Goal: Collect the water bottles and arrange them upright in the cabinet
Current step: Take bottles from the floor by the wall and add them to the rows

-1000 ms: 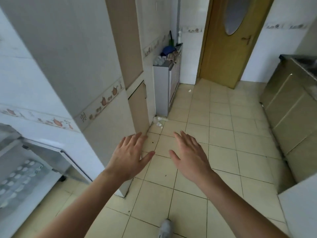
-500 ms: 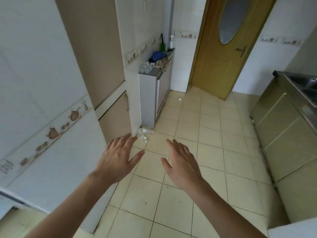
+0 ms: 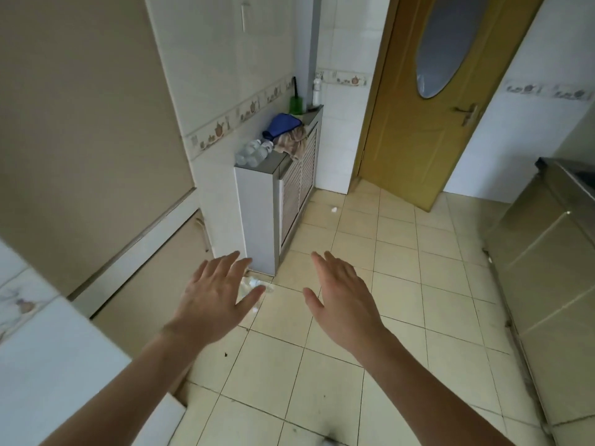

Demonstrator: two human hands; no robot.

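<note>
Tiled floor (image 3: 380, 317) carries a louvred cabinet (image 3: 277, 201); clear bottles (image 3: 254, 286) lie at its near corner.

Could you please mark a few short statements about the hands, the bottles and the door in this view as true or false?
1. Both hands are empty, fingers spread. True: the left hand and the right hand hold nothing.
2. Clear bottles lie on top of the low grey cabinet. True: the bottles lie at the near end of the cabinet top.
3. The floor by the cabinet's base is bare. False: clear plastic bottles lie there, partly behind the left hand.
4. The wooden door is white. False: the door is yellow-brown with an oval window.
5. A blue cloth lies on the floor. False: the blue cloth is on the cabinet top.
</note>
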